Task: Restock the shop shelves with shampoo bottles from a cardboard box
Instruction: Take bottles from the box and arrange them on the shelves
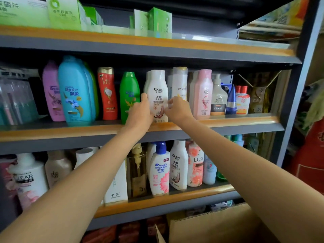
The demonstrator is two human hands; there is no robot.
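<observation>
A white Raclen shampoo bottle stands upright on the middle shelf, between a green bottle and a white Pantene bottle. My left hand grips its left side, thumb up along the edge. My right hand holds its right side with curled fingers over the label. Both arms reach up from below. An open cardboard box sits at the bottom right, its inside hidden.
The middle shelf also carries purple, blue Rejoice, red and pink bottles. The lower shelf holds Clear, Head & Shoulders, another Raclen and Lux bottles. Green boxes fill the top shelf. The rack's grey upright stands at right.
</observation>
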